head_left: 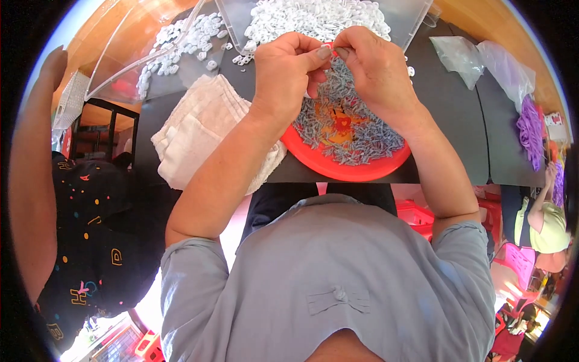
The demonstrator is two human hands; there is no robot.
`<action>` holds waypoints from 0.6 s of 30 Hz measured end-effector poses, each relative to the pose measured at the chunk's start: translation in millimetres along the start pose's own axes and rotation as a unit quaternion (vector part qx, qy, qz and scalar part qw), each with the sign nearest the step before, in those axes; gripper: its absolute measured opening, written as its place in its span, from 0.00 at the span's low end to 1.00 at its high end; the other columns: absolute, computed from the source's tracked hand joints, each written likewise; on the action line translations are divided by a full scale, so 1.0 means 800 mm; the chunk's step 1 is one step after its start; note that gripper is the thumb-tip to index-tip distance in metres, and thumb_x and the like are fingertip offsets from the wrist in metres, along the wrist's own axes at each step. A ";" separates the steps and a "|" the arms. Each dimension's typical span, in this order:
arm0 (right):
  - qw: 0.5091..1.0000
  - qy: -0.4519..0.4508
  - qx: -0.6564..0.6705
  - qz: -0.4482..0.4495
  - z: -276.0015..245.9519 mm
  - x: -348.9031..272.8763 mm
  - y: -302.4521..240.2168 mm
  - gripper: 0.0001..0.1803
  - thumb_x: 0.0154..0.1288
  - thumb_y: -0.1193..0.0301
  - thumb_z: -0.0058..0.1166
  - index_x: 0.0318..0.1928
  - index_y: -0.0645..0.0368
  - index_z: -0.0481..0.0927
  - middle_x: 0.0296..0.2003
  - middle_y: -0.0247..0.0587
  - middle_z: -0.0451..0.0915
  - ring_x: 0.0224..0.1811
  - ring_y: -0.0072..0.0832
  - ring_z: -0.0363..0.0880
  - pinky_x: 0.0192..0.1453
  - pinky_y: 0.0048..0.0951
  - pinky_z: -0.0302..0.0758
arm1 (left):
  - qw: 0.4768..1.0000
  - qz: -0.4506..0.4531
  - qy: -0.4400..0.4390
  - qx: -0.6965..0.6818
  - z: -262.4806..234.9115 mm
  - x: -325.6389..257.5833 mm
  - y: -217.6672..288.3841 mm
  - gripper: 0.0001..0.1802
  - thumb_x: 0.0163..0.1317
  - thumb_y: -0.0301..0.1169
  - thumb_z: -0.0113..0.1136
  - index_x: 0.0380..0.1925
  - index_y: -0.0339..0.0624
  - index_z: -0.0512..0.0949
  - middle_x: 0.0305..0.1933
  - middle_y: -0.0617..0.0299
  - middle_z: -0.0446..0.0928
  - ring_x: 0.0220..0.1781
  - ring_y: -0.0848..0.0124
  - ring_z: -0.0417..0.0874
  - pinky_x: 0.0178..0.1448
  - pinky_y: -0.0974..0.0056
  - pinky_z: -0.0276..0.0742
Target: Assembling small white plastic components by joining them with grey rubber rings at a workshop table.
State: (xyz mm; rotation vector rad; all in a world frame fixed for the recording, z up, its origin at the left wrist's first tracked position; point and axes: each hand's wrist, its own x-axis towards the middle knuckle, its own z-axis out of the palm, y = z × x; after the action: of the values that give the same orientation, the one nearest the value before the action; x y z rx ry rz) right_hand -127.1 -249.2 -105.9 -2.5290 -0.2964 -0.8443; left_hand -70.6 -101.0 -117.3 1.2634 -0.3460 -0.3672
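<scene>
My left hand point(286, 69) and my right hand point(379, 72) meet above a red round tray point(338, 172). Thumb and fingers of both are pinched at a small red-and-white piece point(329, 45), mostly covered by the fingertips. Its exact kind is too small to make out. Many small grey-blue parts point(371, 142) lie heaped in the tray, around a patch of its orange patterned bottom. Just beyond my hands, a clear plastic bin point(416, 24) holds a pile of small white plastic pieces point(319, 18).
A folded cream towel point(202, 133) lies left of the tray. More white pieces point(181, 45) are in a clear container point(120, 42) at the far left. Clear plastic bags point(461, 60) and purple strips point(531, 133) are on the right. Another person point(102, 241) is close on my left.
</scene>
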 end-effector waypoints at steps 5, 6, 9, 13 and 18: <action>1.000 0.009 0.022 0.011 0.005 0.000 -0.004 0.04 0.63 0.78 0.51 0.38 0.62 0.76 0.29 0.49 0.79 0.32 0.44 0.80 0.35 0.35 0.74 | 0.999 0.031 0.011 0.022 0.000 -0.001 -0.008 0.05 0.59 0.24 0.63 0.28 0.34 0.79 0.21 0.63 0.77 0.18 0.81 0.73 0.17 0.74 0.65; 0.999 0.014 0.029 0.010 0.005 0.000 -0.004 0.03 0.63 0.77 0.51 0.37 0.63 0.76 0.28 0.49 0.79 0.31 0.44 0.80 0.35 0.35 0.74 | 0.999 0.028 0.011 0.020 0.001 -0.002 -0.010 0.05 0.59 0.24 0.63 0.28 0.34 0.79 0.21 0.63 0.77 0.18 0.81 0.73 0.17 0.74 0.65; 0.999 0.027 0.022 0.009 0.013 0.000 -0.001 0.04 0.62 0.77 0.52 0.37 0.63 0.76 0.27 0.49 0.79 0.30 0.44 0.80 0.34 0.34 0.74 | 0.998 0.027 0.037 0.033 0.005 0.000 -0.008 0.05 0.59 0.25 0.63 0.27 0.34 0.79 0.20 0.64 0.76 0.17 0.80 0.71 0.18 0.73 0.66; 0.997 0.069 0.033 0.028 0.016 0.004 -0.017 0.03 0.55 0.80 0.54 0.31 0.66 0.77 0.27 0.52 0.79 0.31 0.43 0.80 0.36 0.36 0.75 | 0.991 0.067 0.053 0.100 0.004 -0.001 -0.008 0.05 0.61 0.24 0.61 0.29 0.33 0.78 0.24 0.63 0.77 0.21 0.77 0.74 0.23 0.73 0.67; 0.985 0.019 0.156 0.065 0.000 0.015 -0.009 0.05 0.61 0.78 0.53 0.38 0.63 0.78 0.30 0.48 0.82 0.31 0.41 0.82 0.34 0.38 0.75 | 1.000 0.001 0.020 0.004 -0.011 0.013 0.012 0.05 0.61 0.25 0.60 0.26 0.37 0.77 0.19 0.64 0.74 0.18 0.78 0.71 0.19 0.73 0.63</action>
State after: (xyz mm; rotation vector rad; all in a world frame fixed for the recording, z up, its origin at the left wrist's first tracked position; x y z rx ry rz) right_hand -119.5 -242.2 -96.2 -2.2136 -0.2280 -0.7319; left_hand -56.7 -95.8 -110.2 1.2772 -0.3142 -0.3390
